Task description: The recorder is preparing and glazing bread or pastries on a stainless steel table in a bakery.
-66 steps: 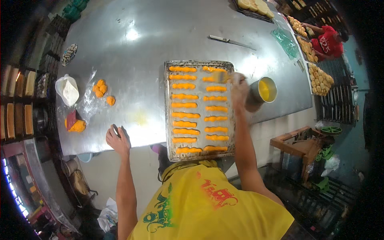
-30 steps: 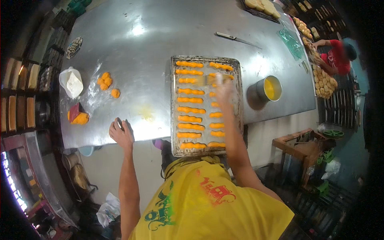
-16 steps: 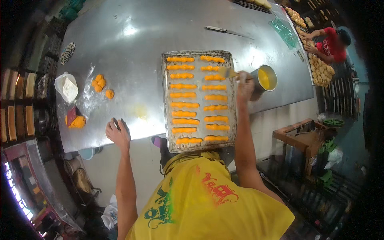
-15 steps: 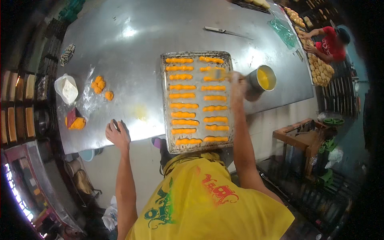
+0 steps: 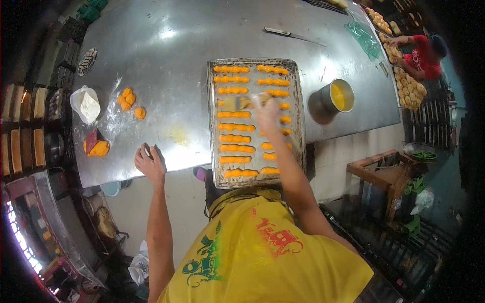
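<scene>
Right hand (image 5: 268, 112) grips the brush (image 5: 234, 104) over the tray (image 5: 257, 164) of orange dough strips (image 5: 236, 127); metal pot (image 5: 327, 99) holds yellow liquid (image 5: 340, 97), white tub (image 5: 77, 104) white powder (image 5: 91, 109); left hand (image 5: 150, 163), loosely parted, rests at the surface's (image 5: 187, 45) edge.

Glare whitens the table (image 5: 202, 45) at upper left and left of centre. The right hand (image 5: 267, 112) and brush (image 5: 235, 103) are blurred. Dark fisheye edges bend lines.
</scene>
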Available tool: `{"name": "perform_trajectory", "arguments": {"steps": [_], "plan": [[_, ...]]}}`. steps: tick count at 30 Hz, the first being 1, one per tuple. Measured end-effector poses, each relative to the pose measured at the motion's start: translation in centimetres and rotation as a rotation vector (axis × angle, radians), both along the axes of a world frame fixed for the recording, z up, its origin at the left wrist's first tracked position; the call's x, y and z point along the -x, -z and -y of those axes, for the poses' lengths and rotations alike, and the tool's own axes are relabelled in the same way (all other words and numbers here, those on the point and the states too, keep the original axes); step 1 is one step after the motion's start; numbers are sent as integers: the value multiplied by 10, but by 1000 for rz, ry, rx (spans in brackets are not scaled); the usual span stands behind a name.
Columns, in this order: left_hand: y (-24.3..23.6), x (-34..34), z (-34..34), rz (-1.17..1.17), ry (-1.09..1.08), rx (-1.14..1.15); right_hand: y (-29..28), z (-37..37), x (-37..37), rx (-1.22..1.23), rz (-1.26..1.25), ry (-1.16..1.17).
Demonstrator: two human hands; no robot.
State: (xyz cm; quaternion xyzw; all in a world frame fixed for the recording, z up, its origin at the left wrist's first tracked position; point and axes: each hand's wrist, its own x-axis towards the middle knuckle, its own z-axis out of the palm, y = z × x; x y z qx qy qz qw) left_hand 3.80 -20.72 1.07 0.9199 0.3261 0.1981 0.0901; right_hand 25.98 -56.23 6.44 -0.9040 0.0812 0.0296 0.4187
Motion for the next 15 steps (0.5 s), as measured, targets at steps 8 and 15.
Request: {"name": "perform_trajectory", "arguments": {"steps": [8,15], "plan": [[0,-10,1,28,44,4,4,109,-14,-667,61,169],[8,-4,-1,-9,-4,-54,-46,201,12,-222,380,407]]}}
